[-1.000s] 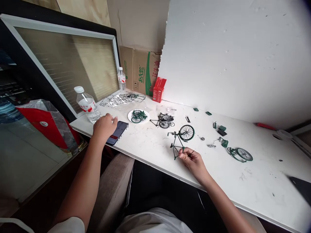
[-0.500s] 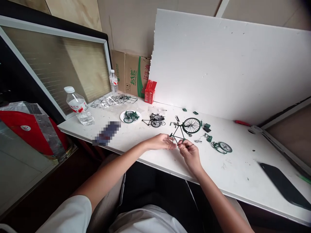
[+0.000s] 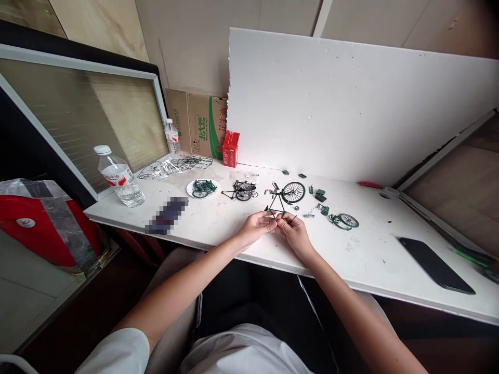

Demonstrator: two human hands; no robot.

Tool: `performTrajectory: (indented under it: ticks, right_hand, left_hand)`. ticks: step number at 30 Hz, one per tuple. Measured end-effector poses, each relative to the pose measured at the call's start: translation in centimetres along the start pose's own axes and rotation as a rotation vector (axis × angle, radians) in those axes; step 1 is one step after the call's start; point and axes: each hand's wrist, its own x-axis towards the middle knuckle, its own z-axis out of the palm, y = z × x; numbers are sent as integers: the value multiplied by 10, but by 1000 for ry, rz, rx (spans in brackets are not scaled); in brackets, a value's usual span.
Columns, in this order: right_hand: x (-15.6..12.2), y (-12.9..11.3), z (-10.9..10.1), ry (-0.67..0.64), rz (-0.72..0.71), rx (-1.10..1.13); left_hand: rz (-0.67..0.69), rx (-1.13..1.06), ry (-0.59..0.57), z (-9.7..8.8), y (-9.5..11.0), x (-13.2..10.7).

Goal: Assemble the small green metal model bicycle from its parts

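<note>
My left hand (image 3: pixel 255 227) is closed on the near end of a dark green model bicycle frame (image 3: pixel 281 203). The fingertips of my right hand (image 3: pixel 297 232) pinch the same frame from the other side, close against my left fingers. What lies between the fingertips is partly hidden. A spoked wheel with a green tyre (image 3: pixel 293 192) shows at the far end of the frame; I cannot tell if it is joined on. Beyond my right hand lie small dark green parts (image 3: pixel 320 194), a small metallic piece (image 3: pixel 308 215) and a second spoked wheel with a curved green part (image 3: pixel 348 221).
On the white table (image 3: pixel 218 223) are a white plate of green bicycle parts (image 3: pixel 215 194), black model bicycle parts (image 3: pixel 241 190), a red box (image 3: pixel 231 149), a water bottle (image 3: pixel 120 179), another bottle (image 3: pixel 172 136) and a black phone (image 3: pixel 436 265). A white board (image 3: pixel 351 109) stands behind.
The camera view has shifted, so the table's contents appear further left. My hands have come closer together on the bicycle frame, with the fingertips now nearly meeting.
</note>
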Motion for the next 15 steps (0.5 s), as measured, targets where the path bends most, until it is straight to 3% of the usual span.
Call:
performTrajectory:
  ticks: [8, 15]
  right_hand:
    - [-2, 8, -1, -84, 27, 61]
    - [-3, 10, 1, -48, 8, 11]
  left_hand:
    - [-6, -84, 9, -5, -2, -4]
    - [-7, -117, 36, 0, 4, -9]
